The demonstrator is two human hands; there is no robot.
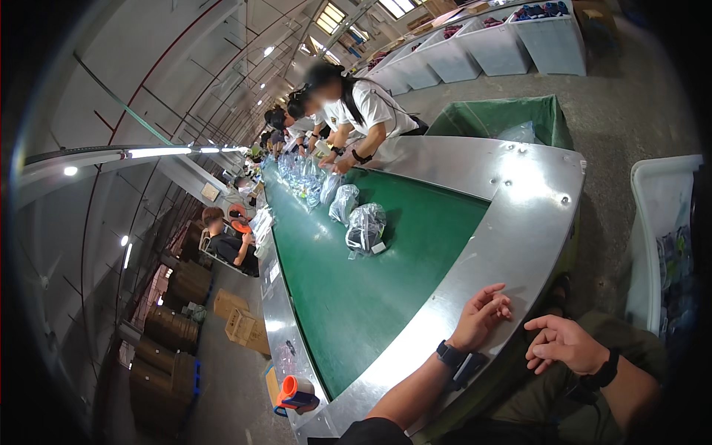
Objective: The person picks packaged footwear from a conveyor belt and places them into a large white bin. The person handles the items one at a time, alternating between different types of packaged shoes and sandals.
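At the line's near end I note a green belt (334, 304), its metal rim (519, 222), and a clear-bagged bundle (367, 228) on the belt, ten o'clock from the left hand (478, 319). That hand is loosely open over the rim; right hand (564, 346), at its four o'clock, likewise, just outside.

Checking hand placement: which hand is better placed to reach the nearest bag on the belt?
Probably the left hand: it is over the metal rim, nearer the bag; the right hand is beyond the rim's outer edge.
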